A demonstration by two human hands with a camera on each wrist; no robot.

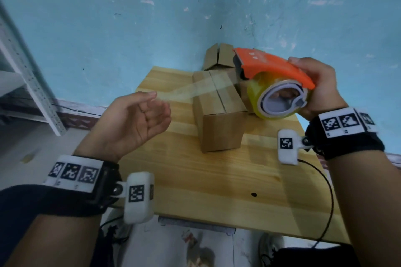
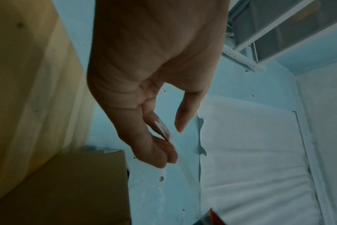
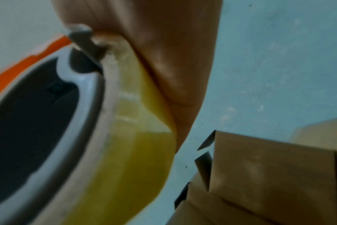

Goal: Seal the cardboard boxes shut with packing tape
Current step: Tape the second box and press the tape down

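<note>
No text or label can be read.

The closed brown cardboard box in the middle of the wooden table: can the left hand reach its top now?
Probably yes: the left hand hovers beside the closed brown cardboard box, with only the stretched clear tape strip between.

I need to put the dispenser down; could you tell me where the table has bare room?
Bare wood lies on the wooden table nearer you than the closed cardboard box, and left of it. The far right corner is crowded with the open-flapped cardboard box.
</note>
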